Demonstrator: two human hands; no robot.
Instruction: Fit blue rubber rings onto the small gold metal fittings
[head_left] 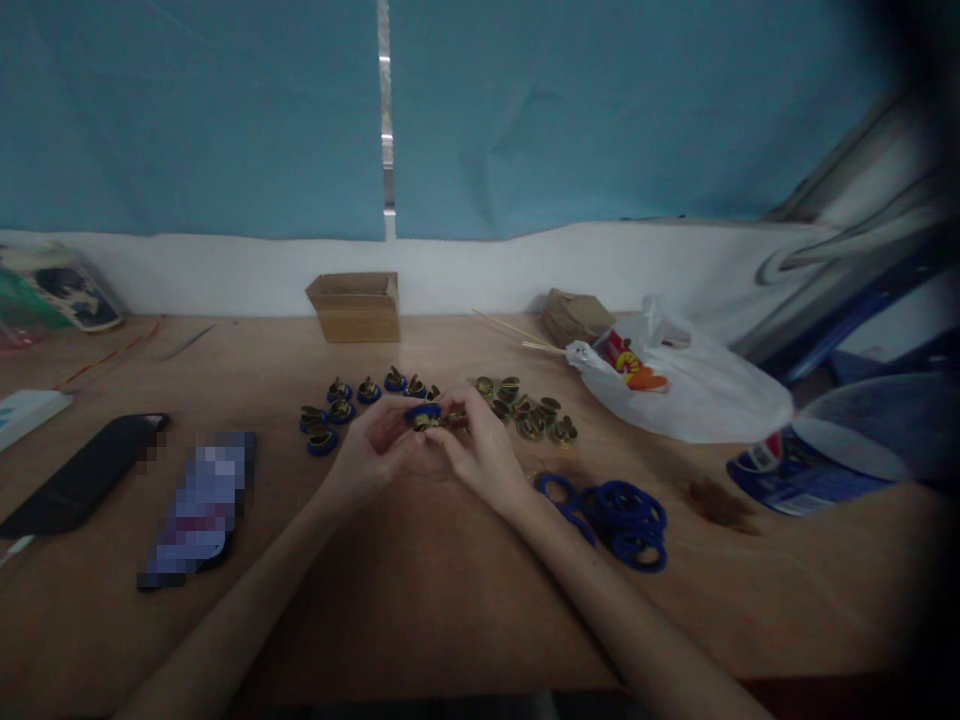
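My left hand (pixel 375 445) and my right hand (pixel 480 450) meet over the middle of the table, fingers closed around a gold metal fitting with a blue ring (pixel 424 412). Fingertips partly cover this piece. To the left and behind stand several similar blue-ringed gold fittings (pixel 341 410), with upright metal parts. Just right of my right hand sits a group of gold fittings (pixel 531 425) on which no blue ring shows. Nearer to me, beside my right wrist, a loose pile of blue rings (pixel 622 510) lies on the wooden table (pixel 405 610).
A small open cardboard box (pixel 358 308) and a crumpled brown packet (pixel 576 318) stand at the back. At right are a white plastic bag (pixel 697 385) and a blue tub (pixel 795 480). At left lie a dark phone (pixel 82 475) and a phone with a blurred screen (pixel 201 510).
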